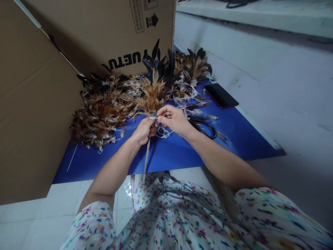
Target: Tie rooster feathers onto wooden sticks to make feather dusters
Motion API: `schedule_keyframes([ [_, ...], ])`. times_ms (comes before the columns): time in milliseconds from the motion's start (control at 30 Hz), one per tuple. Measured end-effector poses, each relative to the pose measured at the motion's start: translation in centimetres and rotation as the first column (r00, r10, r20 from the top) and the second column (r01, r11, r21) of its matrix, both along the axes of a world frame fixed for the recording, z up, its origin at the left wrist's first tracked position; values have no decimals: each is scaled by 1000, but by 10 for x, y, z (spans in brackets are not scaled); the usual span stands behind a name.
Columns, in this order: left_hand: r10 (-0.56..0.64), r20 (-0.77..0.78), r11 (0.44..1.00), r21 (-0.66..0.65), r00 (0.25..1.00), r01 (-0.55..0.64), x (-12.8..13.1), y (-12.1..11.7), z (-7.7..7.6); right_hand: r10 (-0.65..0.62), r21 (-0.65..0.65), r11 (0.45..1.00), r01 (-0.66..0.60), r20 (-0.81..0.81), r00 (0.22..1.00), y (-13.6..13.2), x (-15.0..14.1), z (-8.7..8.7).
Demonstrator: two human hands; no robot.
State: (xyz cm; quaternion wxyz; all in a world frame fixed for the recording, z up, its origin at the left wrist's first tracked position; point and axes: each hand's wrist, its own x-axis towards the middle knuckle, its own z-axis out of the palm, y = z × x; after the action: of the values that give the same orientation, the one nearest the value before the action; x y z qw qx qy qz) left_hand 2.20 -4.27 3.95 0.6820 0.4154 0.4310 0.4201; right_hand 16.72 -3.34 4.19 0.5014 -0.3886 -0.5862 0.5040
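Note:
A feather duster (pixel 155 91) with brown and black feathers points away from me, its thin stick (pixel 146 158) running down toward my lap. My left hand (pixel 145 130) is wrapped round the stick just below the feathers. Close against it, my right hand (pixel 173 119) pinches white string (pixel 163 132) at the base of the feathers. Loops of that string trail onto the blue table (pixel 179 152). Black-handled scissors (pixel 208 128) lie beside my right wrist, partly hidden by it.
A large pile of loose feathers (pixel 104 107) spreads to the left, and another bunch (pixel 194 67) lies at the back. A dark phone (pixel 221 95) rests near the right wall (pixel 249 80). Cardboard boxes (pixel 33 104) stand at the left and behind.

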Motion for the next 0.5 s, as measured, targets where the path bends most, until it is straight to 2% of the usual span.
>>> schedule_keyframes([
  [233, -10, -8, 1000, 2, 1000, 10, 1, -2, 4, 97, -146, 983, -107, -71, 993, 3, 10, 4],
  [500, 5, -2, 1000, -14, 1000, -5, 0, -1, 7, 134, -190, 972, -139, -41, 990, 5, 14, 1],
])
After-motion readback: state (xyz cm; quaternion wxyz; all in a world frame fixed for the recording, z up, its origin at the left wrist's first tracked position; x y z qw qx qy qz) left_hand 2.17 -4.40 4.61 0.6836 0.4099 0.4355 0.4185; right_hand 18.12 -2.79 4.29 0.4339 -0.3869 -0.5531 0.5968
